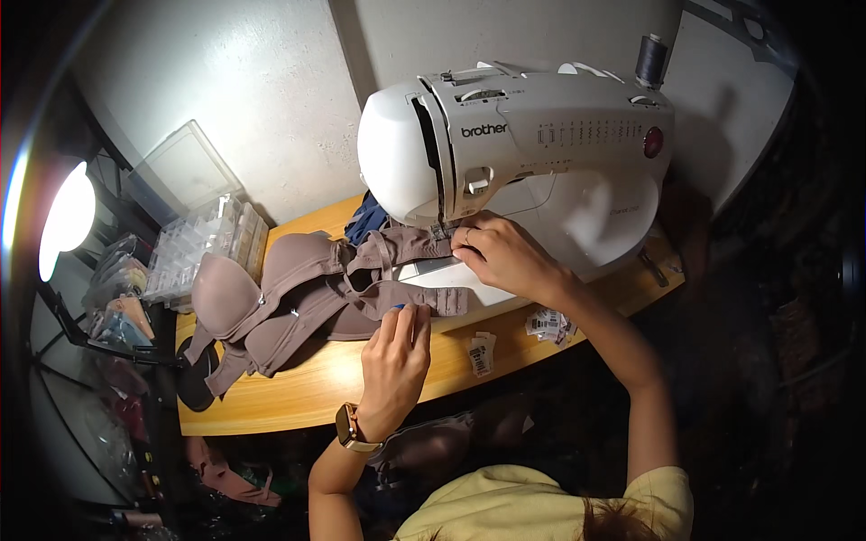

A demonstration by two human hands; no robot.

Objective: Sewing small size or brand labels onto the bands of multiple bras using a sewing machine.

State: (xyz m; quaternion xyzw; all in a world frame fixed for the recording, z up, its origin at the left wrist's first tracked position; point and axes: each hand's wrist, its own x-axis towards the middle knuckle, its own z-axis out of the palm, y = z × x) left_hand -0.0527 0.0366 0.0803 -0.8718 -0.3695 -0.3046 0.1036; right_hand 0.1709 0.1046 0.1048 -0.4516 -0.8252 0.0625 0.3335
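Observation:
A white Brother sewing machine [541,135] stands on the wooden table. Mauve-brown bras [298,277] lie to the left of its needle area, with one back band [419,245] running under the presser foot [440,232]. My right hand [497,253] grips the end of that band just right of the foot. A second band end with hook-and-eye rows [448,301] rests on the machine's front edge. My left hand [399,355] is beside it, fingers bent around a small blue object [400,306] that is mostly hidden.
A clear compartment box [196,250] sits at the table's back left, near a lit lamp [67,220]. Navy fabric [365,218] lies behind the bras. Small printed labels [482,354] lie at the front edge, with more labels [549,326] farther right. Dark scissors-like handles [653,268] are at the right.

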